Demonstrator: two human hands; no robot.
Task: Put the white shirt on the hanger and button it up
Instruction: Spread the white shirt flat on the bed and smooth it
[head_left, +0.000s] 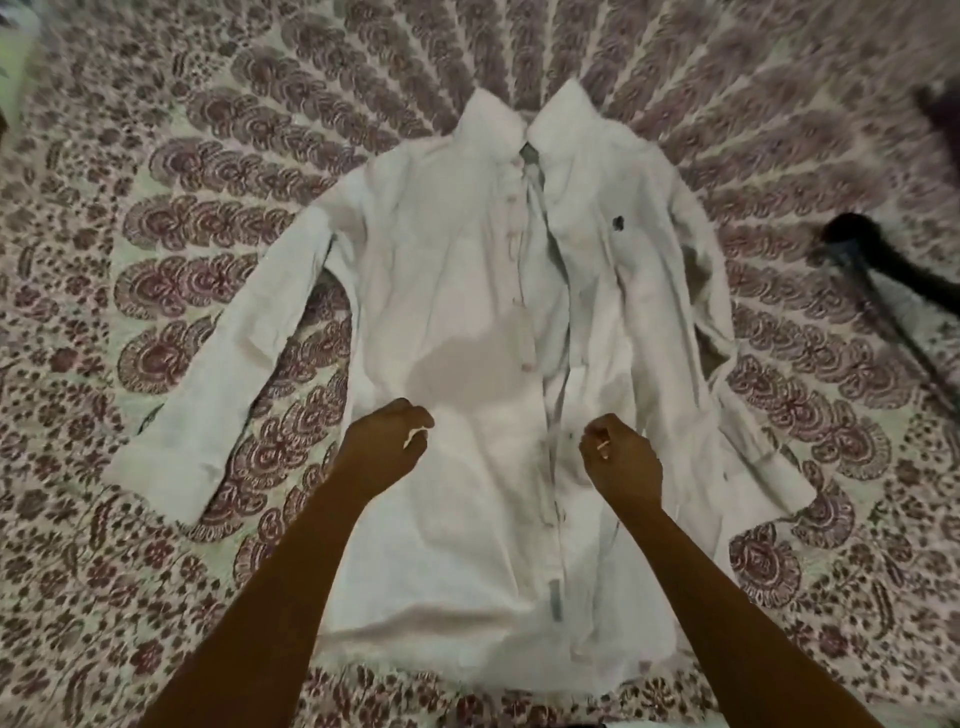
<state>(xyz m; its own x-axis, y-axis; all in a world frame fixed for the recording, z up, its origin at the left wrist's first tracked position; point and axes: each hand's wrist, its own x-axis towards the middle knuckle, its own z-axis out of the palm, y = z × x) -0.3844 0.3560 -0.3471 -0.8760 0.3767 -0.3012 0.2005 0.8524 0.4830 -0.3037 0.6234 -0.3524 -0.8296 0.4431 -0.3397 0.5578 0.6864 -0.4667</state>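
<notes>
The white shirt (467, 291) lies flat, front up, on a patterned bedspread, collar at the far end and hem nearest me. Its placket runs down the middle; the upper part looks closed and the lower front edges lie close together. Both sleeves spread out to the sides. My left hand (384, 441) hovers over the lower left front with its fingers curled in and nothing held. Over the lower placket, my right hand (621, 457) is curled the same way and holds nothing. A dark, blurred object with a thin black rod (862, 249) lies to the right; whether it is the hanger I cannot tell.
The bedspread (156, 571), printed in maroon and cream, fills the whole view. Another dark blurred shape (937, 119) sits at the far right edge. A pale green patch (15, 47) shows in the top left corner.
</notes>
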